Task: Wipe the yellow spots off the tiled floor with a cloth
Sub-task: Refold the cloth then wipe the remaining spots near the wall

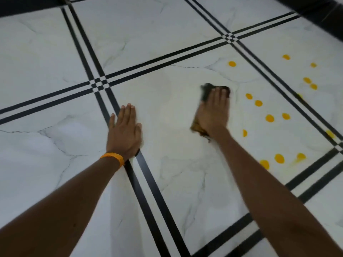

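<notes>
My right hand presses flat on a dark, yellow-stained cloth on the white marble tiled floor. The cloth shows past my fingertips and beside my wrist. Several yellow spots lie to the right of the cloth on the same tile, one farther back and others near the front. More spots sit on the tile beyond the black lines. A faint yellow smear trails from one spot. My left hand rests flat on the floor, fingers together, holding nothing, with an orange wristband.
Double black lines cross the floor between the tiles. A dark wall base runs along the far left, and another dark edge at the far right.
</notes>
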